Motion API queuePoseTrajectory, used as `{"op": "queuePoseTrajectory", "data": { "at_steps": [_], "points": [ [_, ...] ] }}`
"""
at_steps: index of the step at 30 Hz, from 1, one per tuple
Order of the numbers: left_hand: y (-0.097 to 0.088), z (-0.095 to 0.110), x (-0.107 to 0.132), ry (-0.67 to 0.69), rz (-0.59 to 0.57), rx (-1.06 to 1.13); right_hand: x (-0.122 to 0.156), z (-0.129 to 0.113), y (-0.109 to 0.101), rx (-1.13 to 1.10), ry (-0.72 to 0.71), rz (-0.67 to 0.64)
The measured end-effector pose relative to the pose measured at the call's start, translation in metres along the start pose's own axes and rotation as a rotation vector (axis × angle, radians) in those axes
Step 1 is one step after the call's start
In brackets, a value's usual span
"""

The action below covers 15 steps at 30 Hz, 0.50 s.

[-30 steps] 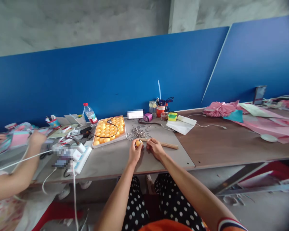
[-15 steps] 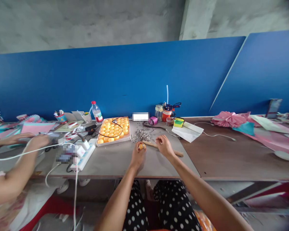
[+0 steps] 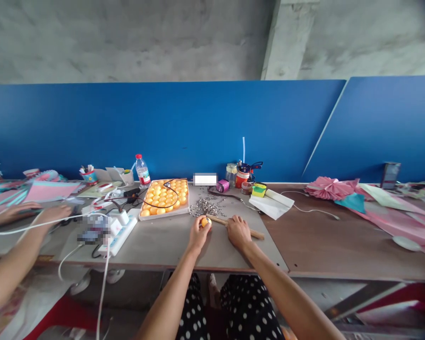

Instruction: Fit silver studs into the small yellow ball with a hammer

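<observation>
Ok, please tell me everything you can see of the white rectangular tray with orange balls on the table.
The white rectangular tray looks like thin plastic or foam and lies flat on the grey table. Small glossy orange balls fill it in neat rows. A thin black cable loops across its top. The left hand, holding a single orange ball, is apart from it.

The tray point(image 3: 165, 212) lies left of the rivet pile point(image 3: 206, 206), behind both hands.
</observation>
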State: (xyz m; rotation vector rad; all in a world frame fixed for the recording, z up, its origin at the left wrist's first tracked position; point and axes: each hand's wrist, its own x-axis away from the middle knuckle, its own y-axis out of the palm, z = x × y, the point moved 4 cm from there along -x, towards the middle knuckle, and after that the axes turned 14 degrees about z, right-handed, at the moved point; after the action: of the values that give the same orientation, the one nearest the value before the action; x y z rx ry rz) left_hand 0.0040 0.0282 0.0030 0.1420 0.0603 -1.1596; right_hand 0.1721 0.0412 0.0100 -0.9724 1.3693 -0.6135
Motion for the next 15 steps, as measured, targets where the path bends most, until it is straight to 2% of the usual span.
{"op": "queuePoseTrajectory", "data": {
  "at_steps": [8,15],
  "points": [
    [-0.0038,-0.0071,-0.0037,0.032,0.048,-0.043,0.0025,0.0052,-0.0051,-0.056,0.011,0.264],
    [-0.0028,-0.0075,-0.0052,-0.051,0.080,0.096,0.0068,0.0073,-0.0096,-0.130,-0.033,0.443]
  ]
}}
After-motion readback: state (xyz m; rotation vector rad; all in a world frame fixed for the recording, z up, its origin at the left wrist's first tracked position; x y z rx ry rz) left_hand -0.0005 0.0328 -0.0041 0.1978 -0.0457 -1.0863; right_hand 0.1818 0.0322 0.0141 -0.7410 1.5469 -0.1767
